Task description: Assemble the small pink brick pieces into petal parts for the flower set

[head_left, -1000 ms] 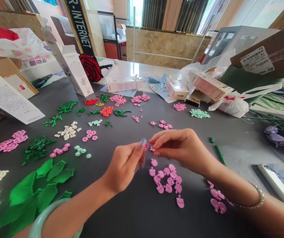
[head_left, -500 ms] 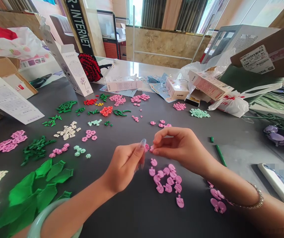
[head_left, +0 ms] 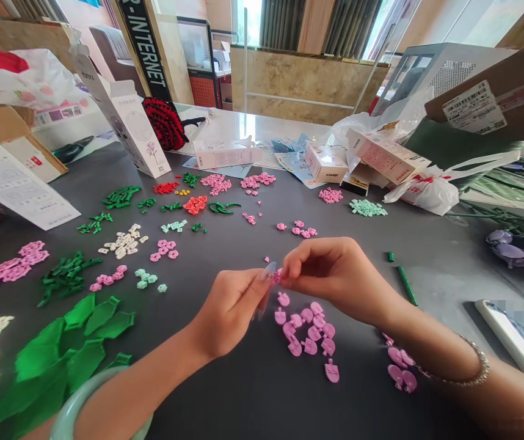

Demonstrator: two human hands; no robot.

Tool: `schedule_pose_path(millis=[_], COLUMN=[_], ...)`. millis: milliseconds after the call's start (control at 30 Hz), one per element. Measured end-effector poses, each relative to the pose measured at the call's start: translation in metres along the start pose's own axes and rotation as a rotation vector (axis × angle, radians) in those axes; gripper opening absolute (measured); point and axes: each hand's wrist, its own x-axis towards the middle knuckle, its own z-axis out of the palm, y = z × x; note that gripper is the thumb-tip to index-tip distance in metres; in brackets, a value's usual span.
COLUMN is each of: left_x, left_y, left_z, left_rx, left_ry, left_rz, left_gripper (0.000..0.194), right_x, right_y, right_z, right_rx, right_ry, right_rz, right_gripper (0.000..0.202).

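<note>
Above the middle of the dark table, my left hand (head_left: 232, 308) pinches a small pink building-block piece (head_left: 277, 276) between thumb and fingers. From the other side my right hand (head_left: 335, 278) is closed on a pink piece too, its fingertips meeting those of my left hand. Where the two pieces touch is mostly covered by fingers. Just below the hands lie several rounded pink petal pieces (head_left: 310, 346). More pink petal pieces (head_left: 408, 382) lie by my right forearm. One tiny pink piece (head_left: 266, 260) sits behind my left thumb.
Large green leaf pieces (head_left: 42, 351) and dark green pieces (head_left: 65, 278) lie at left. Sorted piles spread farther back, among them cream pieces (head_left: 124, 242) and mint pieces (head_left: 368, 208). A white box (head_left: 138, 131) stands behind; a phone (head_left: 513, 342) lies at right.
My hands have come together, closing the small gap between the pink pieces. The tiny pink piece behind my left thumb now shows. The piles have stayed put.
</note>
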Motion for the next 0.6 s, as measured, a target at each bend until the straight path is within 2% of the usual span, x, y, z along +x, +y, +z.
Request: schedule_pose_path(millis=[333, 600], left_x=[0.0009, 0.0015], left_y=[0.0016, 0.0032], left_z=[-0.0004, -0.0004], left_rx=[-0.015, 0.044], left_ry=[-0.093, -0.150], left_rz=[-0.008, 0.013], left_gripper=[0.043, 0.046], right_x=[-0.0002, -0.0017], right_y=[-0.0003, -0.0076], right_z=[-0.0001, -0.0040], right_rx=[-0.070, -0.241], right_ry=[-0.027, -0.063], right_rz=[-0.002, -0.005], right_gripper=[0.014, 0.014])
